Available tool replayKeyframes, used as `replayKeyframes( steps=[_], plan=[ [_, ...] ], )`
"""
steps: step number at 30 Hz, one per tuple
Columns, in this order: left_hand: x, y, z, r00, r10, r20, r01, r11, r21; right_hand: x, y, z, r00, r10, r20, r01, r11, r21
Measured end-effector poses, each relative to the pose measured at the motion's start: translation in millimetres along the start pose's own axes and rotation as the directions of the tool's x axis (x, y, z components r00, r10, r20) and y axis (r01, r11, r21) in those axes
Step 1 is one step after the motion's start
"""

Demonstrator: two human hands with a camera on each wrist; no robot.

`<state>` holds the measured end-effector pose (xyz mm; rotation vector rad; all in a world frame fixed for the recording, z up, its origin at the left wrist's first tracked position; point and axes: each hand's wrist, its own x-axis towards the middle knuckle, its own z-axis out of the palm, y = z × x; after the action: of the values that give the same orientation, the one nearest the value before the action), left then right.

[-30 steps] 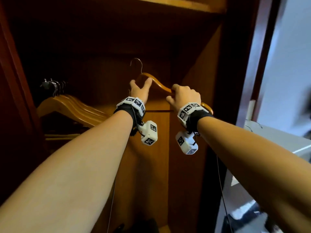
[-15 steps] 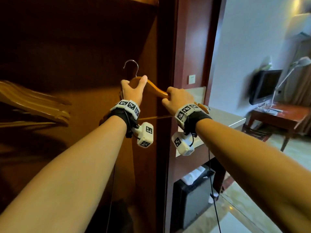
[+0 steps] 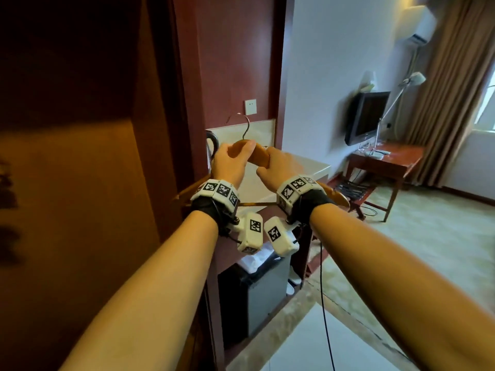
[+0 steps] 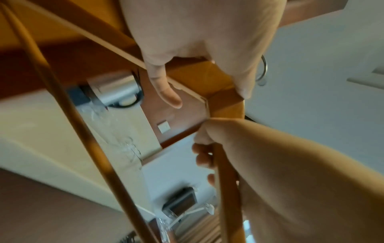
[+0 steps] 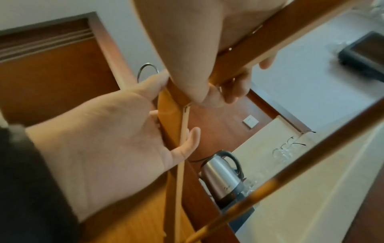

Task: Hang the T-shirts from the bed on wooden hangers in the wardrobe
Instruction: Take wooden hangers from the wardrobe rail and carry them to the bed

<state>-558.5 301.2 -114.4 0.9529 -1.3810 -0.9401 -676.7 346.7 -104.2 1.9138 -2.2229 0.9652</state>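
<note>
Between both hands (image 3: 249, 162), wooden hanger (image 3: 258, 156).

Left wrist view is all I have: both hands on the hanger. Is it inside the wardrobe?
Observer: No. The head view shows the hanger held in front of the counter, with the wardrobe off to the left.
Operator: What's below it?
Observer: A black box, maybe a fridge, under the counter.
</note>
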Motion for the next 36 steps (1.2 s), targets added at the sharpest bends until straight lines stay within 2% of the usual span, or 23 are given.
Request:
replayKeyframes(
  steps=[4,6,10,16,19,27,33,36],
  plan=[
    [7.3,-17.8,65.8,0.988,-0.005,0.156,0.015,0.998,-0.059,10.1,63.9,-8.6,0.99,0.143,0.007,-0.143,0.985,0.098],
    [17.2,-29.6,95.1,0.964,-0.004,0.266,0.028,0.996,-0.087,17.8,99.8,-10.6,0.978,0.209,0.022,-0.211,0.97,0.123],
    [47.8,-60.6,156.9,0.886,-0.025,0.463,0.071,0.994,-0.083,40.9,174.1,-9.3,0.949,0.314,0.03,-0.315,0.937,0.152],
    [90.0,-100.8,261.6,0.757,-0.065,0.65,0.15,0.986,-0.076,75.4,281.0,-11.1,0.89,0.455,-0.034,-0.437,0.873,0.217],
    [102.4,-113.8,315.0,0.707,-0.019,0.707,0.151,0.981,-0.124,85.0,324.1,-16.3,0.843,0.529,-0.101,-0.492,0.833,0.254],
    [101.5,-150.8,458.3,0.523,0.018,0.852,0.22,0.963,-0.155,77.3,437.5,-34.2,0.665,0.717,-0.209,-0.658,0.695,0.291],
    [101.0,-183.1,590.3,0.397,0.025,0.917,0.191,0.976,-0.109,89.9,548.6,-38.6,0.542,0.793,-0.277,-0.741,0.607,0.288],
    [108.0,-193.4,664.4,0.363,0.048,0.931,0.186,0.975,-0.123,108.5,616.7,-49.7,0.51,0.799,-0.318,-0.738,0.597,0.315]
  ],
)
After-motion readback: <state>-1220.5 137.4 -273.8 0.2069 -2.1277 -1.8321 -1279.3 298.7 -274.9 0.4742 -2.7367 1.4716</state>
